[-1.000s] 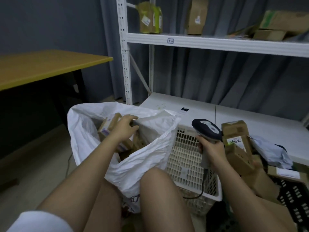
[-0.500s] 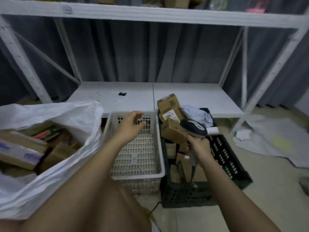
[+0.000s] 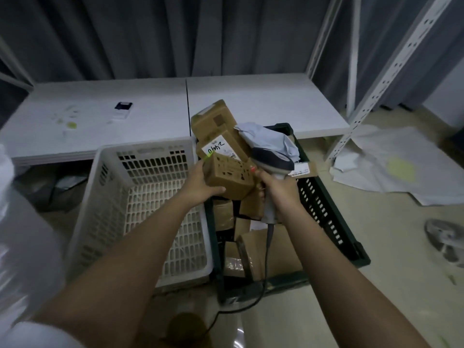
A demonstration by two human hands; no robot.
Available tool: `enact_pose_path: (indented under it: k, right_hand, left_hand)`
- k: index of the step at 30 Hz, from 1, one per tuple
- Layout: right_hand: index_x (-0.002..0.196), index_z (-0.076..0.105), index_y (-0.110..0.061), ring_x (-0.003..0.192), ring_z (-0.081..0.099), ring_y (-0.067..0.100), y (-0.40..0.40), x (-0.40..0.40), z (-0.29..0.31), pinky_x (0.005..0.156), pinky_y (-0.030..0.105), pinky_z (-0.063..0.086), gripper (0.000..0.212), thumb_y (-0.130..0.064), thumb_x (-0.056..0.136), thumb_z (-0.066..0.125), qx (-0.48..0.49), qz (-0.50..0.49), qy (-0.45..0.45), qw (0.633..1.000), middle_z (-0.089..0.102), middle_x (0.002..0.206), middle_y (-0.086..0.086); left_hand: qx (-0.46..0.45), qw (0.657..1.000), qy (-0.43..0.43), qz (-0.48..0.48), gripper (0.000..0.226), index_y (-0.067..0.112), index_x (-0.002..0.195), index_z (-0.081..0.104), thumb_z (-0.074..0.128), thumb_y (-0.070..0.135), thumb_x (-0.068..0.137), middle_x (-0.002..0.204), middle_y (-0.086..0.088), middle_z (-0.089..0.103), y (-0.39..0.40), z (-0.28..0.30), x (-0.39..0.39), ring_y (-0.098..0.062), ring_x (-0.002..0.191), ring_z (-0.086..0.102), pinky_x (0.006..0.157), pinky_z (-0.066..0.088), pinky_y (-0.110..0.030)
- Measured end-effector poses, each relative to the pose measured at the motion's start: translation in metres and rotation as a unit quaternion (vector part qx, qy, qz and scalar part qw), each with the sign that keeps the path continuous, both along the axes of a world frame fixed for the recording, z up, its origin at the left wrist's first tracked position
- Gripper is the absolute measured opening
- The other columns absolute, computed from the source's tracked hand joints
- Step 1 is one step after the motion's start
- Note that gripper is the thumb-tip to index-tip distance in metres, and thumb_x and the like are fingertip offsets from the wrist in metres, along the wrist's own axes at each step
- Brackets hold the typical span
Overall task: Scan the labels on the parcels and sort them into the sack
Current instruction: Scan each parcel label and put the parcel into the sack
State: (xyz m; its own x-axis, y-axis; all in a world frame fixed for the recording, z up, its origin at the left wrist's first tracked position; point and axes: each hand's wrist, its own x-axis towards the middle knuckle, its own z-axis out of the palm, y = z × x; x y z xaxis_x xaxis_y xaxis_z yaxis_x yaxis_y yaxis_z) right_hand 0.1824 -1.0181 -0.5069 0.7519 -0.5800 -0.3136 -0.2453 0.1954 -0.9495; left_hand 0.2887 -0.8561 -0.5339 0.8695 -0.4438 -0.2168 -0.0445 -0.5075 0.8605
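Left hand (image 3: pixel 200 183) wraps around the near end of a small brown parcel (image 3: pixel 227 175), thumb underneath and fingers over the far edge, lifting it just above the dark crate (image 3: pixel 326 207), seemingly to turn a face toward the reader. Right hand (image 3: pixel 278 190) is clenched on the grip of the handheld scanner (image 3: pixel 272 159), its head tipped close against the parcel's right end, so this looks like the scanning step and not yet the drop. No label shows on the parcel's printed top, so it may need turning. Inside the crate more cardboard parcels (image 3: pixel 241 222) lie jumbled, and a taller box with a handwritten label (image 3: pixel 217 136) leans up at the crate's far left corner beside a crumpled grey mailer (image 3: pixel 268 139). Touching the crate's left side sits a white slatted basket (image 3: pixel 140 197). Well left of the crate, at the picture's edge, a blurred white shape is likely the sack (image 3: pixel 22 234), where the parcel should go. The scanner's cable (image 3: pixel 261 285) trails over the crate's near wall and could snag.
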Motion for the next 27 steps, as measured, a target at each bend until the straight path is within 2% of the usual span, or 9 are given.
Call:
enact_pose_path:
  k: [2,4,7,10,13,17,20,24,27]
  right_hand:
    - [0.092,0.063,-0.007,0.045,0.051,0.010,-0.005,0.013,-0.010,0.044,0.020,0.044,0.011,-0.014,0.089,0.070,0.006,0.003,-0.006,1.000,0.058,0.064,0.006]
    - [0.099,0.064,-0.003,0.049,0.052,0.012,-0.010,0.022,-0.021,0.045,0.022,0.044,0.015,-0.012,0.088,0.069,0.011,0.007,-0.008,1.000,0.059,0.064,0.005]
    - [0.099,0.064,-0.002,0.051,0.053,0.013,-0.016,0.029,-0.033,0.046,0.023,0.044,0.016,-0.014,0.088,0.069,0.011,0.023,0.008,1.000,0.060,0.063,0.004]
    - [0.086,0.062,-0.009,0.048,0.050,0.012,-0.018,0.031,-0.038,0.046,0.022,0.043,0.008,-0.015,0.089,0.068,0.014,0.032,0.026,0.999,0.058,0.061,0.005]
    - [0.096,0.069,-0.002,0.047,0.050,0.012,-0.017,0.030,-0.041,0.047,0.022,0.042,0.015,-0.016,0.089,0.068,0.019,0.025,0.033,0.999,0.058,0.062,0.004]
    - [0.080,0.065,-0.008,0.050,0.052,0.014,-0.018,0.016,-0.032,0.050,0.025,0.044,0.011,-0.015,0.088,0.070,0.019,-0.005,0.018,1.000,0.062,0.065,0.006]
    - [0.077,0.062,-0.010,0.054,0.056,0.016,-0.016,0.004,-0.028,0.052,0.025,0.048,0.012,-0.010,0.087,0.071,0.022,-0.037,-0.006,0.999,0.064,0.071,0.009]
    - [0.079,0.062,-0.019,0.081,0.065,0.020,0.006,-0.018,-0.026,0.079,0.037,0.053,0.018,-0.018,0.079,0.080,-0.002,-0.004,0.015,1.000,0.070,0.086,0.005]
    - [0.075,0.061,-0.019,0.072,0.067,0.010,0.031,-0.037,-0.026,0.073,0.027,0.056,0.020,-0.014,0.079,0.080,-0.002,0.042,0.025,0.999,0.070,0.072,-0.006]
  left_hand:
    - [0.014,0.999,-0.023,-0.020,0.117,0.023,0.149,0.020,0.091,0.030,0.057,0.147,-0.001,0.034,-0.005,-0.013,0.020,-0.020,0.137,0.033,0.113,0.030,-0.039]
    - [0.078,0.991,-0.063,-0.086,0.135,0.029,0.151,0.008,0.092,0.044,0.046,0.151,-0.004,0.028,-0.012,-0.029,0.042,-0.025,0.140,0.027,0.115,0.026,-0.050]
    - [0.198,0.957,-0.116,-0.176,0.136,0.025,0.152,-0.011,0.089,0.036,0.060,0.160,-0.008,0.000,-0.021,-0.039,0.063,-0.028,0.146,0.004,0.118,0.012,-0.045]
    - [0.201,0.953,-0.133,-0.183,0.119,0.022,0.151,0.006,0.087,0.029,0.064,0.153,-0.010,0.008,-0.021,-0.049,0.073,-0.032,0.142,0.013,0.117,0.019,-0.040]
    - [0.150,0.968,-0.122,-0.160,0.100,0.024,0.144,0.020,0.084,0.025,0.067,0.141,-0.006,0.016,-0.014,-0.045,0.061,-0.024,0.132,0.025,0.109,0.027,-0.028]
    - [0.032,0.999,0.026,0.011,0.090,0.035,0.136,0.030,0.079,0.054,0.063,0.136,-0.002,0.032,0.009,-0.033,0.031,-0.020,0.121,0.043,0.103,0.043,-0.039]
    - [-0.031,0.975,0.194,0.109,0.064,0.030,0.136,0.039,0.059,0.060,0.083,0.124,-0.002,0.054,0.028,-0.023,-0.001,-0.021,0.104,0.057,0.090,0.050,-0.038]
    - [-0.007,0.950,0.295,0.103,0.052,0.026,0.115,0.058,0.039,0.067,0.090,0.099,-0.006,0.065,0.053,-0.019,-0.038,-0.020,0.091,0.062,0.081,0.054,-0.033]
    - [-0.001,0.939,0.325,0.114,0.060,0.021,0.108,0.062,0.033,0.070,0.090,0.095,-0.012,0.066,0.063,-0.017,-0.060,-0.024,0.090,0.065,0.078,0.057,-0.035]
